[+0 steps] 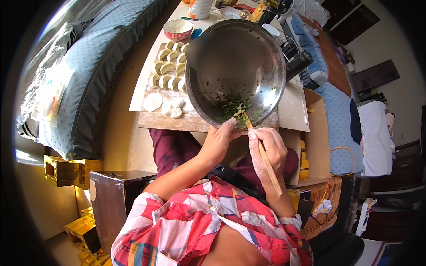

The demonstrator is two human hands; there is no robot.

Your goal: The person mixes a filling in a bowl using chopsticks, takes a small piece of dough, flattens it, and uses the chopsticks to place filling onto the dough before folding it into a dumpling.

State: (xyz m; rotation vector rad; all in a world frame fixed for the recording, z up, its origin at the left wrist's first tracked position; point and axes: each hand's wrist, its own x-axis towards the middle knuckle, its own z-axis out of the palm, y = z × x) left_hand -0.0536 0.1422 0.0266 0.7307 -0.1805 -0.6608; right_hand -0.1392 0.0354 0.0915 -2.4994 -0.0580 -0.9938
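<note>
A deep metal pan [266, 89] is tilted towards me over the near end of the table. My left hand [221, 136] grips its near rim, thumb over the edge and fingers below. Wooden chopsticks [268, 163] are held in my right hand [269, 146], their tips in chopped green filling [229, 103] low in the pan. Pale bits cling around the tips. Both hands are dusted with flour. Left of the pan, several folded dumplings [168, 68] sit in rows on a floured wooden board [166, 123]. Closer to me are a flat dough round [152, 102] and small dough pieces [176, 112].
A red-patterned bowl of white powder [178, 31] stands beyond the dumplings. The pan's black handle [299, 63] sticks out to the right. Below it is an open cardboard box [316, 129]. A dark wooden stool or box [113, 189] stands at my left, near a blue-covered bed or sofa [90, 73].
</note>
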